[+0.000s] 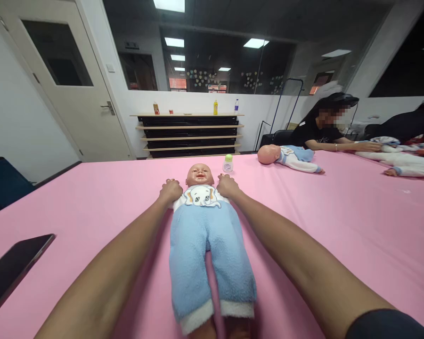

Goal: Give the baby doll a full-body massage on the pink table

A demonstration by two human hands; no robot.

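A baby doll (207, 230) lies on its back with its head away from me. It wears fluffy light blue trousers and a white top with an elephant face on the chest. My left hand (171, 191) is closed around the doll's arm on the left, beside its shoulder. On the other side my right hand (228, 185) is wrapped round the other arm. Both doll arms are mostly hidden under my fingers. Just beyond my right hand stands a small clear bottle (228, 164) with a green cap.
A pink-covered table (289, 207) spreads beneath everything. A black phone (17, 263) lies at the left. Farther right are a second doll (286, 157) and a co-worker (325, 122) handling another doll (403, 160). A low shelf (191, 127) with bottles stands behind.
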